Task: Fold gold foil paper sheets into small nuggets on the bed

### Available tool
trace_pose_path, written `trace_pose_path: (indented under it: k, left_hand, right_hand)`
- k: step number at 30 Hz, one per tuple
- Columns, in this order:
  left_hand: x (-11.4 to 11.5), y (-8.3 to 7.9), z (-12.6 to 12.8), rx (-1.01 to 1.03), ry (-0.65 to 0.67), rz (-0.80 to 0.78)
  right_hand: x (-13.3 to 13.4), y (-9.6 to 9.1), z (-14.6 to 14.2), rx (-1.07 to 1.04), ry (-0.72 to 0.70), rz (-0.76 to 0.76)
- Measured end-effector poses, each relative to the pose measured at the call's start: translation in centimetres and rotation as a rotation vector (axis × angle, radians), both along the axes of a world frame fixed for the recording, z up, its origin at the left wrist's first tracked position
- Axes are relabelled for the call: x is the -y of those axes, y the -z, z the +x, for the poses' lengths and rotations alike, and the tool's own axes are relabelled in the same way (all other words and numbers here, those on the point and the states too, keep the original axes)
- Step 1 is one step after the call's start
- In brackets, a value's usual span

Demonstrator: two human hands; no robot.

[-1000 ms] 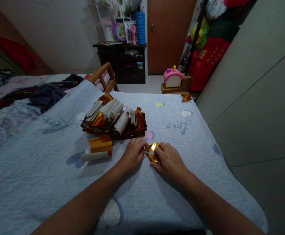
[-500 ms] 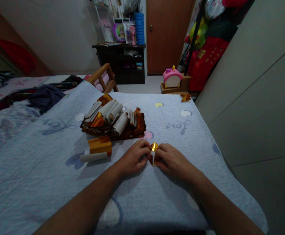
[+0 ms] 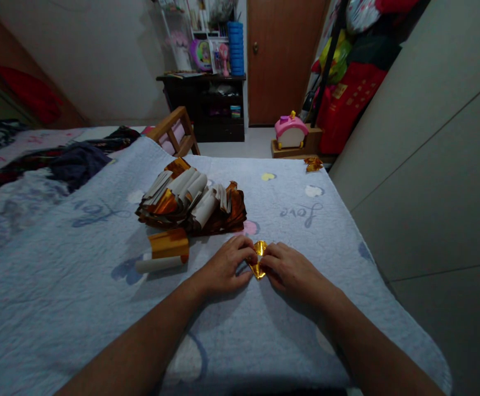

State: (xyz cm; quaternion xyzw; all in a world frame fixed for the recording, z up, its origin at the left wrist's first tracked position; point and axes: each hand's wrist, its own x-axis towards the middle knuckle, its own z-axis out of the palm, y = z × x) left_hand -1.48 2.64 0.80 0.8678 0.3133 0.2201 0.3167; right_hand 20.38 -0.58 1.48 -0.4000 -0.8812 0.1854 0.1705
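**Both hands pinch a small gold foil piece on the bed, short of its near edge.**

The bed (image 3: 78, 308), covered by a pale blue quilt, carries everything. A pile of foil sheets (image 3: 192, 203), gold and white, lies mid-bed just beyond the hands, apparently kept within reach. A curled gold sheet (image 3: 168, 243) and a white roll (image 3: 157, 264) lie together to the left of the left hand (image 3: 223, 267). The left hand and the right hand (image 3: 291, 272) meet knuckles up. The fingers of each are closed on opposite sides of the gold foil piece (image 3: 258, 259), which rests on the quilt between them. The two-sided grip likely stops it shifting on the soft surface. A gold scrap (image 3: 313, 163) lies at the far right corner.
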Motion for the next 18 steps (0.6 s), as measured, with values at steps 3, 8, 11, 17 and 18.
trace_pose_path:
  k: [3,8,11,17,18]
  left_hand:
    - [0.0,0.0,0.0,-0.003,0.001,-0.006]
    - [-0.1,0.3,0.0,0.028,0.012,0.019]
    - [-0.3,0.8,0.0,0.039,-0.008,0.065]
    - [-0.9,2.2,-0.2,0.022,-0.053,0.161]
    - [-1.0,2.3,-0.2,0.023,-0.056,0.164]
  right_hand:
    - [-0.1,0.0,0.1,0.010,-0.007,0.006]
    - [-0.3,-0.1,0.3,0.007,0.017,-0.022]
    - [-0.3,0.2,0.3,-0.032,0.061,-0.058]
    - [-0.4,0.6,0.2,-0.070,0.146,-0.106]
    - [-0.3,0.6,0.2,-0.072,0.157,-0.109]
